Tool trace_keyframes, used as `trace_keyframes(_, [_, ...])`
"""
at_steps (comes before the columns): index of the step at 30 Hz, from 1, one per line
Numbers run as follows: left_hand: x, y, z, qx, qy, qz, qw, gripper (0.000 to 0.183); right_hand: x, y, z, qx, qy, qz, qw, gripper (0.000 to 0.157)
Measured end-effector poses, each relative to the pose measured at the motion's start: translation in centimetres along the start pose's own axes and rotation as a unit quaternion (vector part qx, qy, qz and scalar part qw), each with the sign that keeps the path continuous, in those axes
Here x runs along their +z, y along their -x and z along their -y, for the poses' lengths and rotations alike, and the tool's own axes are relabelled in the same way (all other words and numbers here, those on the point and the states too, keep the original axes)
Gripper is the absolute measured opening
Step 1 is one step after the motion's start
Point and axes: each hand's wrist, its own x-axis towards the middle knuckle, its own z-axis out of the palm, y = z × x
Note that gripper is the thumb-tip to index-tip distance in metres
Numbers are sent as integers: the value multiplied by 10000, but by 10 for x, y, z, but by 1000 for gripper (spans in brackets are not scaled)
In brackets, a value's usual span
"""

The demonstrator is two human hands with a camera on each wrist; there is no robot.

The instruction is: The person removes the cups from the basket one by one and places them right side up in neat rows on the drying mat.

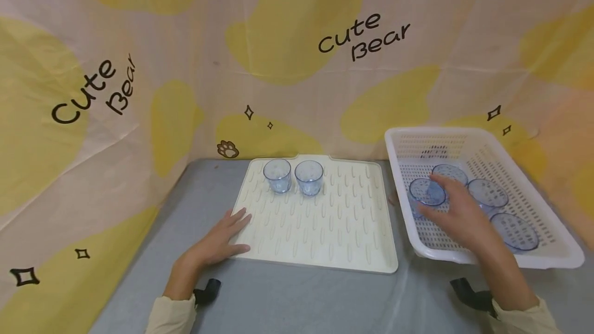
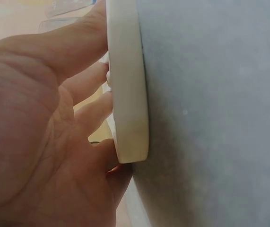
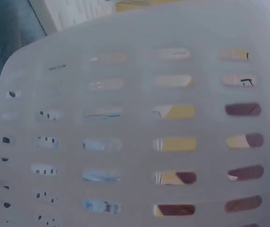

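Note:
Two clear blue glasses, one at the left (image 1: 278, 176) and one beside it (image 1: 309, 178), stand upright on the cream ridged draining mat (image 1: 320, 231). My left hand (image 1: 218, 238) rests on the mat's left edge with its fingers spread; the left wrist view shows the palm (image 2: 35, 132) beside the mat's pale side (image 2: 127, 85). Over the white slotted basket (image 1: 408, 220), my right hand (image 1: 459, 213) holds a blue glass (image 1: 426, 193) between thumb and fingers. In the right wrist view the basket wall (image 3: 137, 127) hides that hand.
More blue glasses stay in the basket: one behind the fingers (image 1: 450, 173), one right of the hand (image 1: 488, 193), one near the front (image 1: 515, 232). Grey cloth (image 1: 306, 298) covers the table. A printed curtain (image 1: 287, 102) hangs close behind the mat and basket.

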Motion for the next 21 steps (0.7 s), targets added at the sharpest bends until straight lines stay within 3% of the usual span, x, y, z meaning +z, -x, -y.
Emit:
trace_keyframes(3, [-1, 3, 1, 7, -2, -8, 10000, 83, 1, -2, 2, 184, 91, 238, 9995, 95])
trace_keyframes(21, [1, 0, 1, -55, -36, -21, 10000, 83, -3, -1, -11, 270, 545, 441, 9972, 110])
